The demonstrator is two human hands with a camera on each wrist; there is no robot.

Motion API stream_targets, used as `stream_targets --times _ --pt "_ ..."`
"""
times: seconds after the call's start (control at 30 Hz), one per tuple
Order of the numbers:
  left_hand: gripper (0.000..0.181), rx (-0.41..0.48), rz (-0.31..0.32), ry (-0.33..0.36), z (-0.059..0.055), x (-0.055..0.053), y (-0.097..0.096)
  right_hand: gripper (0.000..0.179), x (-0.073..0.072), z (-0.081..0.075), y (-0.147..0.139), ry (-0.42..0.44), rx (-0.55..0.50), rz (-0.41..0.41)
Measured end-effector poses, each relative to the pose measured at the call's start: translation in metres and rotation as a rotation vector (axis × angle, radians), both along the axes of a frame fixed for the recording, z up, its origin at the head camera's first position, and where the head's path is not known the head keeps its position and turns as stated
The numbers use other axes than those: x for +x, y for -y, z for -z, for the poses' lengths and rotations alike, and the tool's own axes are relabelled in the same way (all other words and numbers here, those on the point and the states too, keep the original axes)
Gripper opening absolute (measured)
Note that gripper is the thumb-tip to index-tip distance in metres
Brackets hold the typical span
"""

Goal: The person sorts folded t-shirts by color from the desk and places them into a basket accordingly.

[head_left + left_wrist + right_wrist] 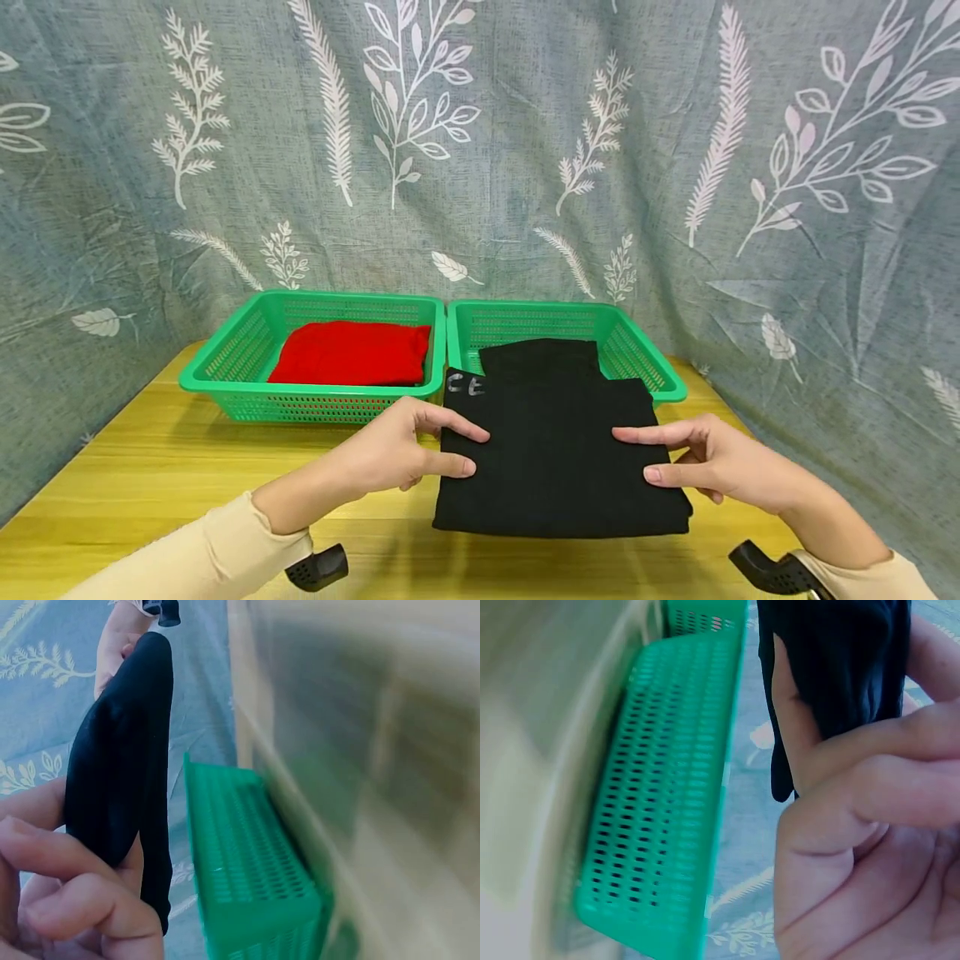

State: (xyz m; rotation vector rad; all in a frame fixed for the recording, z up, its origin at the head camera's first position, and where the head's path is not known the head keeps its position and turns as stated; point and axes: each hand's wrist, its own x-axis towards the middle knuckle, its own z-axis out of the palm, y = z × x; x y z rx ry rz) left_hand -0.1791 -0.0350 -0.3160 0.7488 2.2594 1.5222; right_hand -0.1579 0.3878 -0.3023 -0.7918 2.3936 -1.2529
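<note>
A folded black garment [555, 467] with faint pale marks at its far left corner is held up off the table, in front of the right-hand basket. My left hand [408, 446] pinches its left edge, thumb and index finger on top. On the opposite edge my right hand [720, 462] grips it the same way. In the left wrist view the cloth [120, 750] hangs between the left fingers. The right wrist view shows black cloth [847, 667] between the right fingers, some of them underneath. Another piece of black cloth [540, 357] lies in the right basket, partly covered by the held garment.
Two green perforated baskets stand side by side at the back of the wooden table [150, 467]. The left basket [315, 389] contains folded red cloth [352, 354]; the right basket [667, 375] is partly hidden by the garment. A grey-green leaf-patterned curtain [510, 167] hangs behind.
</note>
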Motion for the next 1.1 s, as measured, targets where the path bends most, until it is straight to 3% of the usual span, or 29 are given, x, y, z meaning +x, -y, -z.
stream_targets --times 0.17,0.43,0.8,1.1 --pt "0.033 -0.007 -0.004 -0.020 -0.015 -0.015 -0.007 0.053 -0.009 -0.016 -0.005 -0.060 0.052 0.066" --pt "0.033 -0.006 -0.023 0.011 -0.027 -0.050 -0.021 0.054 -0.035 -0.034 -0.014 -0.083 0.056 0.121" --pt "0.031 0.008 -0.059 0.076 -0.037 -0.090 -0.042 0.056 -0.078 -0.046 -0.028 -0.074 0.066 0.226" --pt "0.033 -0.005 -0.101 0.103 -0.035 -0.120 -0.055 0.059 -0.110 -0.049 -0.029 -0.040 0.088 0.312"
